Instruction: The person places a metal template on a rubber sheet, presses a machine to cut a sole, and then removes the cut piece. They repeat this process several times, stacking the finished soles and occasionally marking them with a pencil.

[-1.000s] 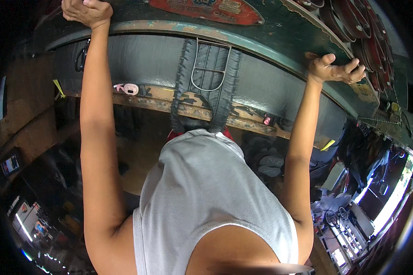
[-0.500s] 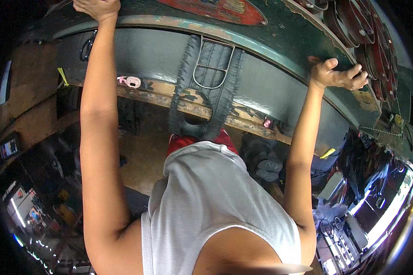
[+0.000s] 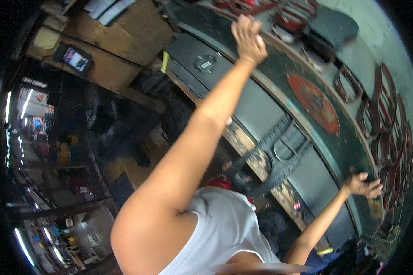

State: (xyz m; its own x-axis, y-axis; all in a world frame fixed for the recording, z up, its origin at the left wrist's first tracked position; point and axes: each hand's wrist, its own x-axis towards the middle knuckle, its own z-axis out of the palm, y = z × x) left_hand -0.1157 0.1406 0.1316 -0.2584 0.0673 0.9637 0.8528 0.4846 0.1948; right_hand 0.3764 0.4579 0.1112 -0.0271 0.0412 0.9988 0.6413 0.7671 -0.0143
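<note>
Green panel: A long, dark green panel (image 3: 345, 144) stretches in front of a person in a white tank top (image 3: 222, 224), its long axis slanting from upper left to lower right and its body bowed by the lens.
Red plate: A worn oval plate (image 3: 313, 104) sits on the panel between the two hands, pointing along the same slant.
Near edge: A paler, scuffed rim curves along the panel's near side; bare stretches of green lie on both sides of the plate.
Left hand: The left hand (image 3: 250, 40) reaches over the panel's upper-left part, its grip loose with fingers stretched out; firm contact cannot be told.
Right hand: The right hand (image 3: 363, 187) is at the lower-right end, its grip spread with fingers apart; whether it touches cannot be told.
Below the rim: A grey panel (image 3: 257, 107) runs alongside, crossed by ribbed black rubber (image 3: 267, 141) and a metal loop (image 3: 276, 153).
Wooden ledge: A mottled ledge (image 3: 260, 170) follows the grey panel's lower edge, a small pink item (image 3: 297, 206) near it.
Far edge: Brown straps (image 3: 384, 98) crowd just beyond the panel, leaving little open room there.
Upper left: A lit screen (image 3: 75, 60) stands well apart, against brown boards (image 3: 128, 39).
</note>
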